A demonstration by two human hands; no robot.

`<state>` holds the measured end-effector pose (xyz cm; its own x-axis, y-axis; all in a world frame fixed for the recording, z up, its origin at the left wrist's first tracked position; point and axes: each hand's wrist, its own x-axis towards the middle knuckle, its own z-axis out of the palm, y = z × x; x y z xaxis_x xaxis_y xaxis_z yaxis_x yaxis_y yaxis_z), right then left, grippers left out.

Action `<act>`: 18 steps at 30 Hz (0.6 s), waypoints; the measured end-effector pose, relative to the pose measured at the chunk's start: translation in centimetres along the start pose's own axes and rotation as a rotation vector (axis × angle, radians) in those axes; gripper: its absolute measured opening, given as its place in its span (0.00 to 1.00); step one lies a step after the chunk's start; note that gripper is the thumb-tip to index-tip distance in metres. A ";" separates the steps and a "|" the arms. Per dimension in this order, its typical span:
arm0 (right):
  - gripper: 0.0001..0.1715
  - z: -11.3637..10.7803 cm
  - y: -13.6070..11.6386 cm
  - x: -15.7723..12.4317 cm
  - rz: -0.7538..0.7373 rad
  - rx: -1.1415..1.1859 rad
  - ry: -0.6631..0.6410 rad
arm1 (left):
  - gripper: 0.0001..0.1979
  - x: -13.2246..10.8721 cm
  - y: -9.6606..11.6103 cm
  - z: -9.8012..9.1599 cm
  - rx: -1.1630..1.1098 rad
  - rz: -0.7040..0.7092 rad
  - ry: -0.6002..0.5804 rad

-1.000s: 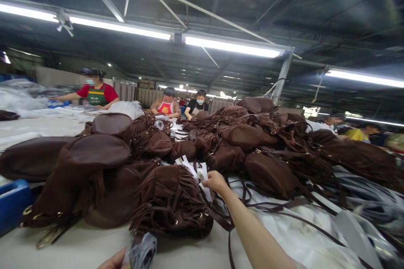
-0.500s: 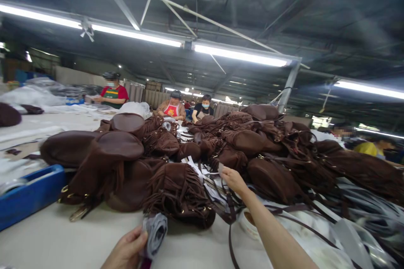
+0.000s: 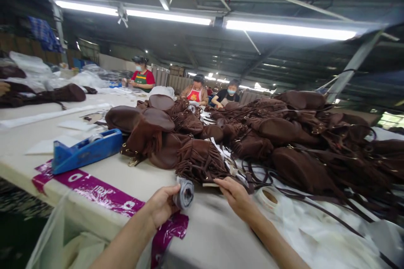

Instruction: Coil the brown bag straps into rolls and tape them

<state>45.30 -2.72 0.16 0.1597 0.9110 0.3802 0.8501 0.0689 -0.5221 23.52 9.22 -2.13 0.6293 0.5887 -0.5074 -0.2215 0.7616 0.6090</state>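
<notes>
My left hand (image 3: 161, 205) is closed on a small roll wrapped in greyish clear plastic (image 3: 185, 193), its coiled end facing right. Just to the right, my right hand (image 3: 236, 196) pinches a thin pale slip (image 3: 208, 184), seen nearly edge-on, with its fingers pointing left toward the roll. Directly beyond both hands lies a dark brown fringed bag (image 3: 202, 159), part of a large heap of similar brown bags (image 3: 290, 130). What the roll contains is hard to make out.
A blue tape dispenser (image 3: 86, 151) stands left, beside purple printed tape (image 3: 101, 191) along the table edge. To the right are a tape roll (image 3: 267, 198), clear plastic (image 3: 303, 222) and loose brown straps. Several co-workers, one in a green apron (image 3: 141, 79), are across the table.
My right hand has come back from the heap toward my left hand, carrying the pale slip. The view has swung left, bringing the whole tape dispenser and table edge into sight.
</notes>
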 end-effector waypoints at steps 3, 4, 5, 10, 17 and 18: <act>0.21 1.2 -2.9 -1.4 0.073 0.143 -0.024 | 0.06 0.1 0.2 -0.1 0.016 -0.024 -0.007; 0.22 1.7 -3.6 -1.7 0.102 0.201 -0.013 | 0.06 0.2 0.2 -0.2 0.018 -0.025 -0.015; 0.22 2.2 -4.2 -2.0 0.138 0.265 0.018 | 0.06 0.3 0.2 -0.3 0.019 -0.028 -0.018; 0.19 5.2 -4.6 -2.6 0.372 0.533 0.246 | 0.07 0.9 0.3 -0.8 0.040 -0.039 -0.043; 0.12 8.1 -5.6 -1.3 0.423 0.554 0.278 | 0.07 1.0 0.0 -1.1 0.059 -0.007 -0.094; 0.12 8.1 -5.6 -1.2 0.425 0.534 0.253 | 0.07 0.9 0.0 -1.2 0.057 0.003 -0.095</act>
<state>36.32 -0.91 -3.57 0.5877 0.7857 0.1930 0.3384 -0.0220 -0.9408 23.24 10.10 -3.33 0.6968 0.5607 -0.4474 -0.1824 0.7417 0.6455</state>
